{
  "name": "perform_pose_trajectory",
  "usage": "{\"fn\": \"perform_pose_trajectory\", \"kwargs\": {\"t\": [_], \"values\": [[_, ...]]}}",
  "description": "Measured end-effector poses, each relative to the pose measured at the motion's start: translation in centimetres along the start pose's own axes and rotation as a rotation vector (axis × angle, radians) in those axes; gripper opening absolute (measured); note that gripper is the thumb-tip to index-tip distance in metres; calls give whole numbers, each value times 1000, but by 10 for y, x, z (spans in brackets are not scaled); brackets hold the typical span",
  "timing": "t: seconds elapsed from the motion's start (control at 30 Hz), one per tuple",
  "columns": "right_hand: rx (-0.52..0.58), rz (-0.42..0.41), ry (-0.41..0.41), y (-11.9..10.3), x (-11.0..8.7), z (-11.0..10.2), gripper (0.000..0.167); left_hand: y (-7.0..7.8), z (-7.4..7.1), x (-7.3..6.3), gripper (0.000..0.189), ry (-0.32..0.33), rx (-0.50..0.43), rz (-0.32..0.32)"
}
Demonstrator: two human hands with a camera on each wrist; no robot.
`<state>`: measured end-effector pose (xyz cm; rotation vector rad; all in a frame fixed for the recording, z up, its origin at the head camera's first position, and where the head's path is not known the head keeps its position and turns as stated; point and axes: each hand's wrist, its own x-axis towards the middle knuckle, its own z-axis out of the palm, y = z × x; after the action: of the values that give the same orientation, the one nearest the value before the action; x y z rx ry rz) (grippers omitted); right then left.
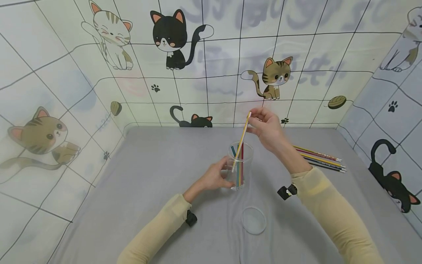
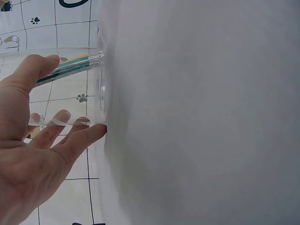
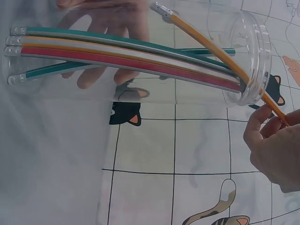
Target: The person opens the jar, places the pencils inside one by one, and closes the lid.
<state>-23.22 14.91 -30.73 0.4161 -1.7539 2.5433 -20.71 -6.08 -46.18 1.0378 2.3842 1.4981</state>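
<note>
Between cat-printed walls (image 1: 224,88), grey cloth (image 1: 138,176) lies beneath a jar (image 1: 248,158) of pencils (image 1: 242,168).

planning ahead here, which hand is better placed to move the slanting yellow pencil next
Likely the right hand: it pinches the slanting yellow pencil near its upper end, while the left hand holds the jar.

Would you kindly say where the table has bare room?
Bare table lies between the left sleeve and left wall, and between right sleeve, loose pencils and right wall. It's crowded around the jar, left hand and clear disc.
</note>
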Motion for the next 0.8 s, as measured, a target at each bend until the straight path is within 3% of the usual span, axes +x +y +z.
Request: {"fn": "perform_pose_trajectory", "kwargs": {"t": [0.17,0.4,0.8], "values": [[-10,10,-14,3,-3,0,17,-1,0,0,77,0,-14,0],[-105,37,-24,7,-6,0,16,-1,0,0,76,-2,-14,10],[-181,2,-59,18,-11,-4,16,-1,0,0,78,-10,-7,-10]]}}
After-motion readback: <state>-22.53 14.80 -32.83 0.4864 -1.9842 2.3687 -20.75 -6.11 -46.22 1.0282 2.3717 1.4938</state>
